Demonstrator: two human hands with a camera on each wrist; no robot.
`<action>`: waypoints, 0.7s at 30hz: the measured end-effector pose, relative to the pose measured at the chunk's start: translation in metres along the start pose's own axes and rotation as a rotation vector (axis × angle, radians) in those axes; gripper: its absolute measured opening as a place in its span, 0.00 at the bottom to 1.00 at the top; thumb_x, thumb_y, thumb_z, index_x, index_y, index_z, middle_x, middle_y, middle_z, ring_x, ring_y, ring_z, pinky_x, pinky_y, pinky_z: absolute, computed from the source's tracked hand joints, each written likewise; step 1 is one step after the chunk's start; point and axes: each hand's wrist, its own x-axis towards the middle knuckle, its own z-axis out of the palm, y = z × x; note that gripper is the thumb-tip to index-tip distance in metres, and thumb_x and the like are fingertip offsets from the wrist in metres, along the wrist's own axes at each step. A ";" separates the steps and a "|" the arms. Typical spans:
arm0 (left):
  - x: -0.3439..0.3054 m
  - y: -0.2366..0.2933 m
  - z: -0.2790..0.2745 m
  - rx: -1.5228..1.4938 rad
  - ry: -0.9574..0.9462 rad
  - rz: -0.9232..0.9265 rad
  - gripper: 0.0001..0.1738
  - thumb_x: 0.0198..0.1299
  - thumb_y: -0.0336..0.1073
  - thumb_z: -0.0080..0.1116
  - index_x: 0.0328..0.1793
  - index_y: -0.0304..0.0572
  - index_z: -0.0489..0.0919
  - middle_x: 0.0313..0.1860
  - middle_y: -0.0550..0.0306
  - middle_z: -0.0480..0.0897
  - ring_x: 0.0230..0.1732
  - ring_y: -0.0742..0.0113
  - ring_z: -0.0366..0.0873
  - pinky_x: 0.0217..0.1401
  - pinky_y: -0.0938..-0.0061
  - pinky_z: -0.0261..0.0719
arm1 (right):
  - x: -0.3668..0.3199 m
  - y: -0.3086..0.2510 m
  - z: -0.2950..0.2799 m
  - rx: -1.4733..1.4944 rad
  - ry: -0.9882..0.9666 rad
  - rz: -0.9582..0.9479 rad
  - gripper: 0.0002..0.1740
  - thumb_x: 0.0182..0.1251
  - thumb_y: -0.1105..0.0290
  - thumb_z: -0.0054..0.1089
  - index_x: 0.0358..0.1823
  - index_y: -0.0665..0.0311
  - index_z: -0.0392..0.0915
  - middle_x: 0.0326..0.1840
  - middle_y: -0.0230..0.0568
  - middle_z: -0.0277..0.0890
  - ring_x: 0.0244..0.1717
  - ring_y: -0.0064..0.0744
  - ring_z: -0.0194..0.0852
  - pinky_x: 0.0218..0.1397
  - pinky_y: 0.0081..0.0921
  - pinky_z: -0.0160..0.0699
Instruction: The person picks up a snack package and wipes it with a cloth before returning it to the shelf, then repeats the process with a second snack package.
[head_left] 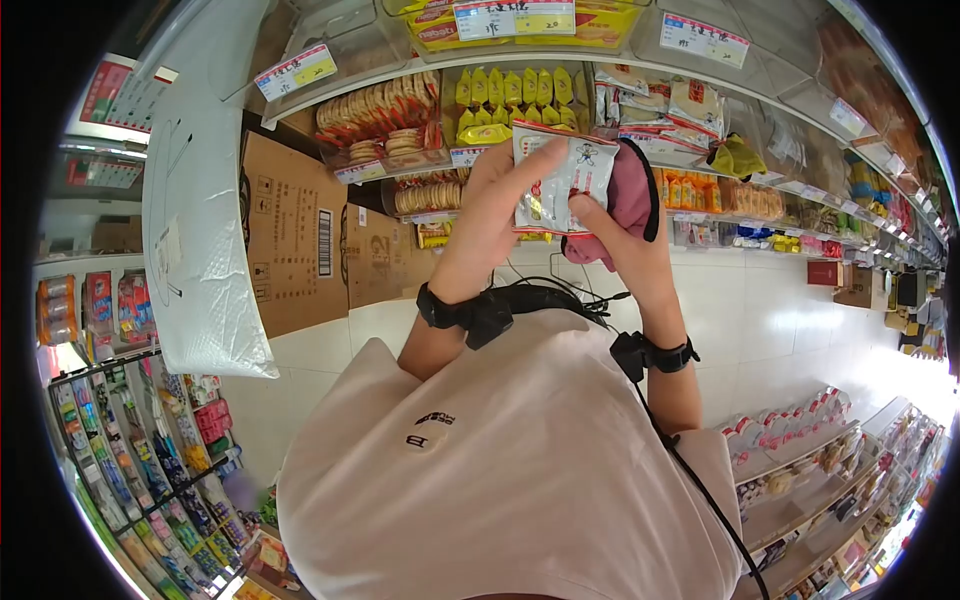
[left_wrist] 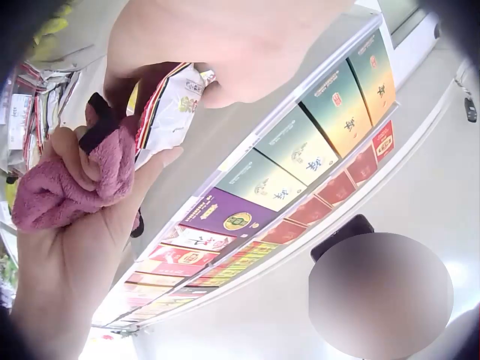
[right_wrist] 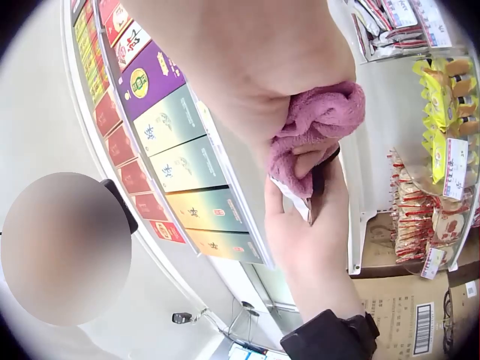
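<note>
A white printed snack packet with red edges is held up in front of the shelf, at the top middle of the head view. My left hand grips its left side, thumb across the front. My right hand holds a pink fluffy cloth with black trim, bunched behind the packet's right side. The right thumb lies on the packet's lower right face. In the left wrist view the cloth sits in the curled right fingers, close beside the packet. The right wrist view shows only the packet's edge.
Shelf bins ahead hold stacked round biscuits, yellow-wrapped snacks and more white packets. Cardboard boxes stand at the left, beside a silvery padded sheet. Boxed goods line an upper shelf. A cable runs from the right wristband.
</note>
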 end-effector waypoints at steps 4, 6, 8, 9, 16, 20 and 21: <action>0.004 0.004 -0.005 0.036 -0.040 0.016 0.15 0.68 0.36 0.62 0.54 0.32 0.85 0.47 0.53 0.88 0.45 0.73 0.85 0.48 0.76 0.81 | 0.002 0.004 -0.004 -0.080 -0.034 -0.042 0.25 0.64 0.75 0.73 0.60 0.72 0.76 0.50 0.35 0.83 0.47 0.19 0.78 0.53 0.22 0.81; 0.008 0.007 -0.007 0.031 -0.102 0.030 0.14 0.67 0.34 0.62 0.51 0.31 0.86 0.46 0.53 0.89 0.45 0.71 0.86 0.48 0.76 0.82 | 0.000 0.005 -0.004 -0.121 -0.061 -0.039 0.26 0.63 0.75 0.73 0.61 0.72 0.75 0.49 0.35 0.83 0.46 0.18 0.77 0.53 0.22 0.81; 0.009 0.005 -0.010 0.036 -0.087 0.001 0.15 0.66 0.35 0.61 0.51 0.28 0.85 0.48 0.50 0.88 0.47 0.68 0.86 0.50 0.74 0.83 | -0.002 0.005 -0.007 -0.159 -0.101 -0.006 0.27 0.63 0.74 0.74 0.62 0.72 0.75 0.48 0.34 0.82 0.46 0.17 0.77 0.52 0.22 0.81; 0.009 0.003 -0.011 0.037 -0.079 -0.015 0.16 0.66 0.35 0.60 0.51 0.26 0.85 0.49 0.48 0.88 0.48 0.66 0.86 0.51 0.72 0.84 | -0.002 0.006 -0.010 -0.126 -0.128 0.075 0.37 0.63 0.81 0.70 0.74 0.72 0.64 0.62 0.42 0.77 0.58 0.26 0.77 0.65 0.28 0.75; 0.015 -0.007 0.003 -0.075 0.034 0.090 0.13 0.68 0.34 0.64 0.53 0.31 0.85 0.51 0.50 0.87 0.48 0.70 0.86 0.50 0.72 0.84 | 0.000 -0.003 -0.006 0.036 0.027 0.095 0.22 0.66 0.77 0.70 0.60 0.74 0.76 0.50 0.37 0.83 0.47 0.19 0.78 0.45 0.21 0.86; 0.015 -0.002 0.009 0.005 -0.012 0.103 0.13 0.68 0.33 0.65 0.53 0.32 0.84 0.51 0.51 0.87 0.47 0.70 0.85 0.50 0.73 0.83 | 0.001 0.003 -0.014 -0.015 -0.002 0.074 0.22 0.67 0.79 0.68 0.61 0.75 0.74 0.52 0.38 0.81 0.48 0.20 0.79 0.43 0.21 0.89; 0.014 0.000 0.010 0.012 -0.031 0.089 0.12 0.68 0.33 0.65 0.52 0.32 0.84 0.50 0.51 0.87 0.46 0.70 0.85 0.50 0.73 0.83 | 0.002 -0.001 -0.013 0.004 -0.013 0.099 0.22 0.67 0.79 0.68 0.61 0.75 0.74 0.52 0.38 0.81 0.48 0.21 0.79 0.43 0.21 0.90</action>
